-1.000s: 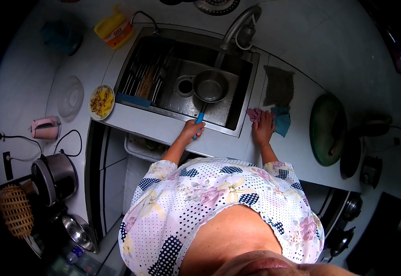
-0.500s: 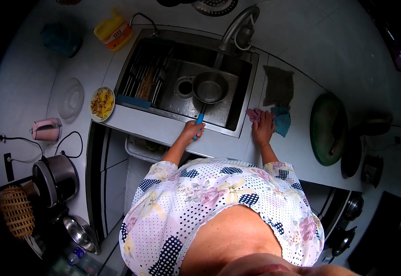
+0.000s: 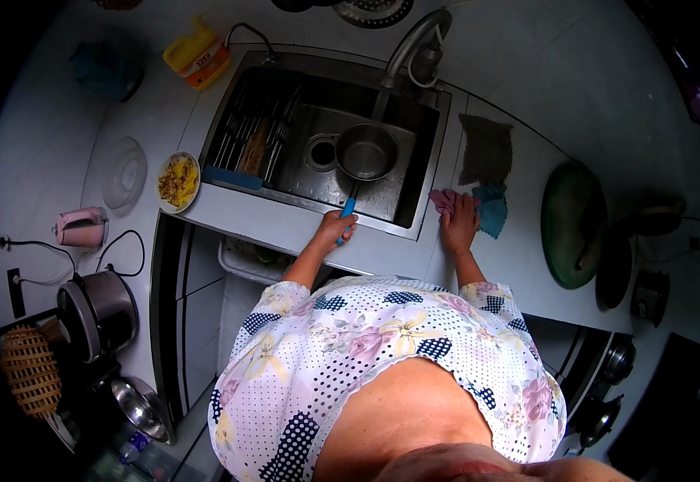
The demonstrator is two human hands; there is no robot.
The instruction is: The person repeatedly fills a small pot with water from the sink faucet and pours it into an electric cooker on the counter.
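- My left hand (image 3: 336,227) is wrapped around the blue handle (image 3: 346,210) of a small steel saucepan (image 3: 366,152), gripping it at the front edge of the sink (image 3: 426,173).
- The saucepan sits inside the sink, just right of the drain (image 3: 321,153), under the tap (image 3: 411,42).
- My right hand (image 3: 460,226) lies flat on the tabletop (image 3: 518,249), fingers spread and pressing on a pink cloth (image 3: 443,199); it holds nothing closed.
- A blue cloth (image 3: 492,210) lies touching the pink one, and a grey cloth (image 3: 486,149) lies behind them.
- A rack of cutlery (image 3: 252,136) fills the left part of the sink.
- A plate of yellow food (image 3: 177,179) stands on the tabletop just left of the sink, with a clear lid (image 3: 122,170) beside it.
- A yellow bottle (image 3: 198,52) stands near the sink's far left corner.
- A green board (image 3: 572,225) lies well to my right.
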